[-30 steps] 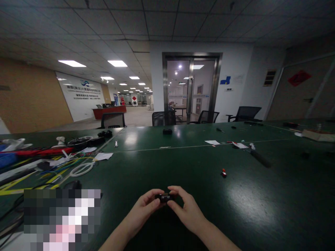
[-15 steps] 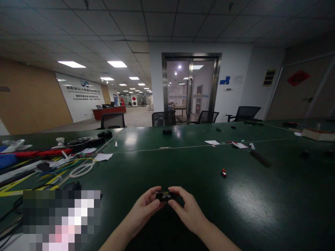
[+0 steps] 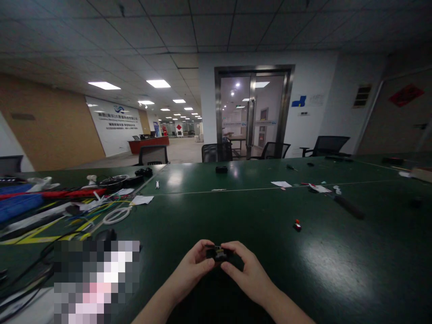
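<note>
Both my hands meet low in the middle of the view, over the dark green table [image 3: 270, 211]. My left hand [image 3: 192, 267] and my right hand [image 3: 248, 270] pinch a small black part [image 3: 218, 254] between their fingertips, one from each side. The part shows a bit of yellow on top; its details are too small to tell. My fingers are curled tight around it. A tiny red-and-black piece [image 3: 297, 225] lies on the table to the right, beyond my right hand.
Coloured wires, a white ring [image 3: 116, 215], a red bar [image 3: 54, 194] and dark cables crowd the table's left side. A black rod-shaped tool [image 3: 349, 207] and white paper scraps [image 3: 281, 183] lie at the right. Office chairs [image 3: 216, 153] stand behind the table before glass doors.
My view has shifted slightly left, so everything sits a little further right. Both hands keep pinching the small black part, held a touch closer together.
</note>
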The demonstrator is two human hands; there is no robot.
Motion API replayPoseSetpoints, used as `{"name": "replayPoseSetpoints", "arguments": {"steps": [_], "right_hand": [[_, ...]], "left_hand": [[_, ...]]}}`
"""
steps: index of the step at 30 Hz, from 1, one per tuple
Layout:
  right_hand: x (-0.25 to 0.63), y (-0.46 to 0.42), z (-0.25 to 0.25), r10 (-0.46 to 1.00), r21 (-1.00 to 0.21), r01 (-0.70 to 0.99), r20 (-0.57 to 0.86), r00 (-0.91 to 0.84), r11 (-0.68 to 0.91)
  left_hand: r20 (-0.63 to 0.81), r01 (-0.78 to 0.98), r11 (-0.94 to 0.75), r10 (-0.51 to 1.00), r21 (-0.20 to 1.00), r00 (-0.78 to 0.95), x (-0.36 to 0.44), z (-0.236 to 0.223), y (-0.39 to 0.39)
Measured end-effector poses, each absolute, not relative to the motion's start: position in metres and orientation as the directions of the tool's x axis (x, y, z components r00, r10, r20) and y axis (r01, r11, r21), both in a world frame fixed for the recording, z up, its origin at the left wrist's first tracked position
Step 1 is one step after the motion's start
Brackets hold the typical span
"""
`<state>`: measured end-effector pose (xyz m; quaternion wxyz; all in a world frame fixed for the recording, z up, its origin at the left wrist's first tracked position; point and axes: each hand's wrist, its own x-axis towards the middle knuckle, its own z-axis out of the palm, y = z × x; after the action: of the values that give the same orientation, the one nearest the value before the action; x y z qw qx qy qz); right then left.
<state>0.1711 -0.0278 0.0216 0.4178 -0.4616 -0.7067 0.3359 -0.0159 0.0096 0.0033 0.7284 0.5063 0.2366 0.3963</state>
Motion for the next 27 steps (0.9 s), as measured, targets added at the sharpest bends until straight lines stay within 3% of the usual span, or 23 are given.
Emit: {"name": "replayPoseSetpoints", "arguments": {"steps": [12,21,27], "right_hand": [[0.1703,-0.0259,0.0166,0.928,-0.865,0.34,0.318,-0.196,0.368],[0.17,-0.0285,0.0186,0.966,-0.919,0.307,0.211,-0.149,0.248],[0.1682,-0.0281,0.0201,0.97,-0.942,0.236,0.215,-0.116,0.237]], "left_hand": [[0.036,-0.302,0.161,0.83,0.94,0.556,-0.0146,0.0032,0.0084],[0.031,-0.24,0.121,0.838,0.963,0.546,-0.0152,0.0018,0.0105],[0.029,-0.271,0.146,0.834,0.952,0.552,-0.0146,-0.0011,0.0116]]}}
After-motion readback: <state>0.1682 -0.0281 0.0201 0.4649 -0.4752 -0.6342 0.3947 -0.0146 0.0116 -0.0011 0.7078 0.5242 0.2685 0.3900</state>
